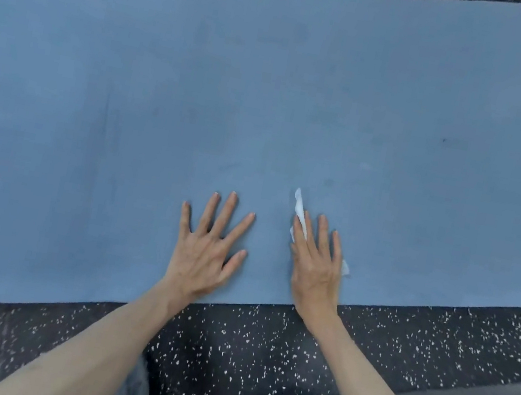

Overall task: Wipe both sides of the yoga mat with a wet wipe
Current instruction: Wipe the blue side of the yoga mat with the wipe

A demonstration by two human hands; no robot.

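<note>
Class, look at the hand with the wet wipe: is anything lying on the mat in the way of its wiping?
Nothing visible: the right hand presses the wipe flat on the mat; only the left hand rests beside it.

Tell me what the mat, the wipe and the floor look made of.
Yoga mat: likely foam or rubber, matte blue, with no shine and faint scuffs. Wet wipe under the right hand: thin white nonwoven or paper, crumpled. Floor: looks like black rubber gym flooring with white flecks.
</note>
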